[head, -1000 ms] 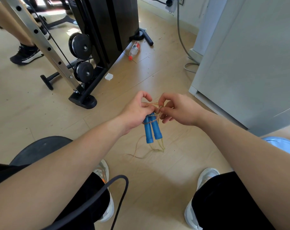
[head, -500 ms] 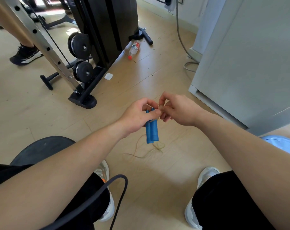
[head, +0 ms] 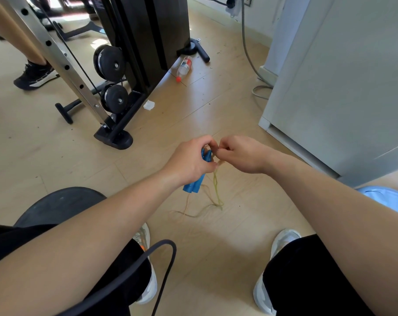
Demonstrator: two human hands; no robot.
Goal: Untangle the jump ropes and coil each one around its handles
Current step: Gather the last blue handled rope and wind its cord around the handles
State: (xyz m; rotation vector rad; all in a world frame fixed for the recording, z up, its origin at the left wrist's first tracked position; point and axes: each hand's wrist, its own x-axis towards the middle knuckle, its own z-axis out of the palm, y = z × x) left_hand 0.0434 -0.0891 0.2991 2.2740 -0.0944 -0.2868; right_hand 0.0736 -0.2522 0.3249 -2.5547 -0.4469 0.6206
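Blue plastic handles (head: 193, 186), two of them held side by side, sit in the left hand (head: 190, 161), whose fingers are clenched round their upper part; the lower ends stick out below the palm, above the floor. A thin, pale yellow rope (head: 215, 187) runs from the handle tops down between the hands and ends in a loose squiggle on the wooden floor (head: 216, 247). The right hand (head: 241, 153) is right against the left, its fingers curled and pinching the rope just beside the handle tops.

This looks like the coiling step for this rope: handles paired, rope being led round them. How many turns are already on is hidden by the hands. The next move likely calls for the right hand to carry the rope round both handles under light tension, while the left keeps the pair from splaying and the slack feeds up without snagging on itself.

A black cord (head: 166, 247) loops across the lap; whether it is another jump rope I cannot tell. A weight machine (head: 143, 42) stands beyond.
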